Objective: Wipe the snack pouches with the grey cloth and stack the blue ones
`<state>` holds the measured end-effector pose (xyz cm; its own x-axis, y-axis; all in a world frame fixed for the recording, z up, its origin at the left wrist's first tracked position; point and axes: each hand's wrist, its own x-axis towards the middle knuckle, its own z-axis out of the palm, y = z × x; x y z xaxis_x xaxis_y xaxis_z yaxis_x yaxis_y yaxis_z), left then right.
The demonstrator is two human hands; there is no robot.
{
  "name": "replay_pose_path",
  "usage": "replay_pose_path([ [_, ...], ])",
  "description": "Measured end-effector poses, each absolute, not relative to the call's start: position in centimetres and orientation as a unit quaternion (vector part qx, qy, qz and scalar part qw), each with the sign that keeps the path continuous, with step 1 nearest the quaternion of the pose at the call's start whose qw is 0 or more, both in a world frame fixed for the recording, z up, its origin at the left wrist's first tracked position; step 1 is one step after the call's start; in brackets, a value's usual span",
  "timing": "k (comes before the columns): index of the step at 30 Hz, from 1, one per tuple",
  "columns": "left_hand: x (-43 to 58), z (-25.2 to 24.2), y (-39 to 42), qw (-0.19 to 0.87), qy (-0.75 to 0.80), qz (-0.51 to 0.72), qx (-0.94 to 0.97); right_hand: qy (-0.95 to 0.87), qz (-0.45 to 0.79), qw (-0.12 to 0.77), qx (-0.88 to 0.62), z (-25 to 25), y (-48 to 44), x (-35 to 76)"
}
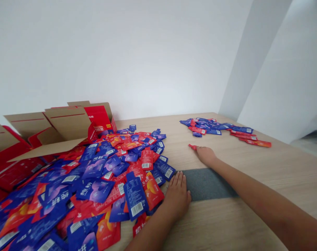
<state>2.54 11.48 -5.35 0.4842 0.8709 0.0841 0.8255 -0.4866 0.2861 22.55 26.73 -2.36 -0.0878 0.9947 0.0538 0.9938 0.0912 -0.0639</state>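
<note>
My left hand (177, 196) lies palm down at the right edge of a big heap of blue and red pouches (134, 196). Its fingers are stretched out and the tips touch or nearly touch a blue pouch (165, 169). Under and beside that hand runs a dark grey mat (208, 183). Farther forward, my right hand (206, 156) is closed on one end of a small red pouch (192, 146), which sticks out to the left of the fingers. Part of this pouch is hidden by the hand.
Open red cardboard boxes (67, 127) with raised brown flaps stand at the left behind the heap. A smaller group of blue and red pouches (213, 126) lies at the back right of the wooden table (273, 170). A white wall (153, 62) rises behind.
</note>
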Motion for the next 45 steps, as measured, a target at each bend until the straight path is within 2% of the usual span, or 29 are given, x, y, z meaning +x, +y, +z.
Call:
replay_pose_path([
  [3, 2.6, -5.2, 11.4, 0.097, 0.496, 0.108, 0.856, -0.753, -0.009, 0.048, -0.656, -0.5, 24.9, 22.5],
  [6, 2.7, -5.2, 11.4, 0.086, 0.500, 0.109, 0.855, -0.735, 0.008, 0.159, -0.659, 0.9, 22.8, 22.4],
  [9, 2.8, -5.3, 11.4, 0.075, 0.514, 0.111, 0.847, -0.688, 0.158, 0.315, -0.635, 0.1, 20.5, 22.0],
  [11, 2.8, -5.3, 11.4, 0.069, 0.522, 0.110, 0.843, -0.666, 0.271, 0.340, -0.606, -1.9, 18.9, 21.6],
  [12, 2.9, -5.3, 11.4, 0.067, 0.524, 0.108, 0.842, -0.665, 0.297, 0.339, -0.596, -3.0, 18.1, 21.5],
  [14, 2.9, -5.3, 11.4, 0.066, 0.525, 0.105, 0.842, -0.690, 0.264, 0.328, -0.588, -5.0, 16.7, 21.4],
  [18, 2.8, -5.2, 11.3, 0.057, 0.526, 0.102, 0.842, -0.764, 0.042, 0.307, -0.566, -6.8, 14.5, 21.0],
  [20, 2.9, -5.1, 11.3, 0.050, 0.527, 0.098, 0.842, -0.796, -0.003, 0.274, -0.540, -6.8, 13.8, 20.6],
  [25, 3.0, -5.1, 11.5, 0.041, 0.533, 0.086, 0.841, -0.838, -0.022, 0.164, -0.519, -6.9, 13.6, 19.6],
  [32, 3.0, -5.3, 11.7, 0.020, 0.533, 0.083, 0.842, -0.830, -0.035, 0.165, -0.532, -6.9, 15.3, 20.0],
  [45, 2.9, -5.6, 11.5, 0.002, 0.528, 0.093, 0.844, -0.832, -0.004, 0.120, -0.541, -6.1, 12.5, 19.1],
])
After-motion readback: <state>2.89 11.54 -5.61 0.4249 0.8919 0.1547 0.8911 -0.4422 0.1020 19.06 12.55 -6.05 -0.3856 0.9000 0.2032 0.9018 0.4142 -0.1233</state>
